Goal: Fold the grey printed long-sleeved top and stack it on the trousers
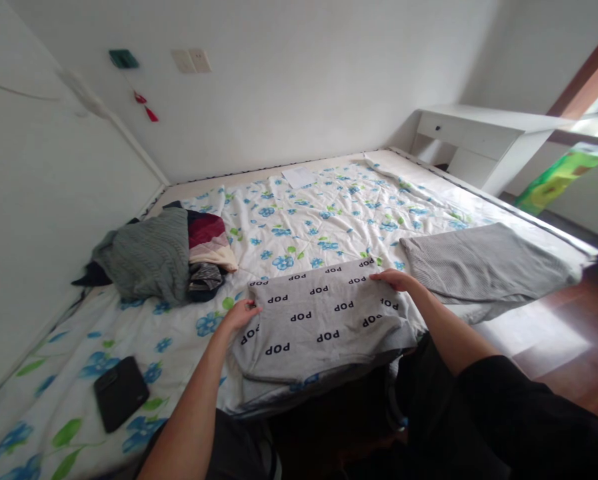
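A light grey garment (313, 327) printed all over with black "POP" lettering lies spread at the front edge of the bed, its lower end hanging slightly over. Its exact kind I cannot make out. My left hand (241, 313) is closed on the garment's left side, near the upper corner. On the opposite side, my right hand (393, 279) pinches the cloth just below the upper right corner. Between the hands the fabric lies mostly flat, with small wrinkles toward the right and bottom.
A floral sheet (323, 220) covers the bed. At left lie a heap of dark clothes (153, 257) and a black phone-like item (121, 393). A folded grey ribbed garment (483, 263) rests at right. White paper (299, 177) lies farther back, near a white desk (479, 137).
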The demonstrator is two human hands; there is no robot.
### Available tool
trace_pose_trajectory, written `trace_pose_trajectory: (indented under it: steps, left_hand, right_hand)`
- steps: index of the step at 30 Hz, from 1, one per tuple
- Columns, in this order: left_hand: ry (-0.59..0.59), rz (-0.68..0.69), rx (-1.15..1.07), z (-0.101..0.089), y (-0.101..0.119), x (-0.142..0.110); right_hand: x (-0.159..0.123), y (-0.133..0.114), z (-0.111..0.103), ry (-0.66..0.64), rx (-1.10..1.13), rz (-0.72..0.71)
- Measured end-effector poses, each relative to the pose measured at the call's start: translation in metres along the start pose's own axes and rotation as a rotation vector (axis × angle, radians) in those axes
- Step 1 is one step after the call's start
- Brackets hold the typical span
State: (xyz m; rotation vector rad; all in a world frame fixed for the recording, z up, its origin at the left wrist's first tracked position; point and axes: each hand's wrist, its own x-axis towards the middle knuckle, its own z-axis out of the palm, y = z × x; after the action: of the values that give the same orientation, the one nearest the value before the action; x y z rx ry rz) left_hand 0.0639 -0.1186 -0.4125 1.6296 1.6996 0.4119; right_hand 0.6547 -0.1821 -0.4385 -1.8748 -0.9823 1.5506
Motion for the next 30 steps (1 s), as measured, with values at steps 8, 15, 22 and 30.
trace_pose_trajectory:
  steps: [8,15,22,30]
  left_hand:
    - [-0.011,0.011,-0.156,-0.011,0.002,0.006]
    - [0.142,0.045,0.228,-0.005,0.012,0.003]
    - [0.204,0.328,0.298,0.004,0.038,-0.035]
    - [-0.084,0.402,0.167,0.029,0.046,-0.112]
  right_hand:
    - [0.013,-0.023,0.0,0.029,0.011,-0.116]
    - [0.032,-0.017,0.005,0.358,-0.475,-0.248]
    - [0.013,-0.008,-0.008,0.466,-0.545,-0.325]
    - [-0.049,-0.006,0.001,0.39,-0.449,-0.575]
